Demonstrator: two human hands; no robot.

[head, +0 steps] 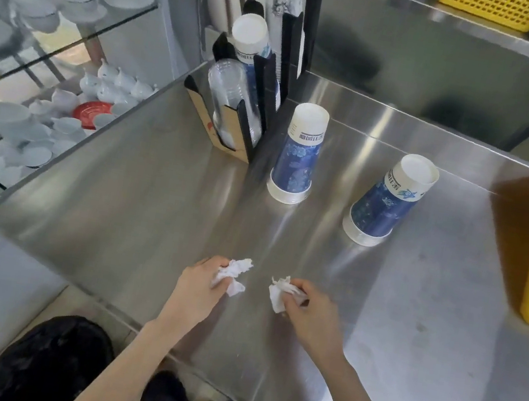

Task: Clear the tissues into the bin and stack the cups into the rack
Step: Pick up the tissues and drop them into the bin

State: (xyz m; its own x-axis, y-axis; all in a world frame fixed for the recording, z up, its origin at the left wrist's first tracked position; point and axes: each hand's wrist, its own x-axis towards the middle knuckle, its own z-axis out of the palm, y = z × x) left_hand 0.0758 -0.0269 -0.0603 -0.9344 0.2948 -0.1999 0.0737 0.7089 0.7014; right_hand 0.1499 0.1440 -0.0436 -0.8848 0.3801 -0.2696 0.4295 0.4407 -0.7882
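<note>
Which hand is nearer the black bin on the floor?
Left. The left hand, gripping a tissue, is above and right of the bin; the right hand, holding another tissue, is farther right.

Brushed steel, crumpled paper
We see a glossy stainless worktop [151, 203], soft white tissues [232, 275], printed paper cups [296, 156] and a clear plastic cup stack [230, 98].

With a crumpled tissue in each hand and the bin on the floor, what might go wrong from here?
1. The left hand and right hand hold each tissue loosely, with ends hanging out of the grip; one may drop short of the black bin.
2. Two cup stacks stand upside down on the table, easily tipped when lifted later.
</note>
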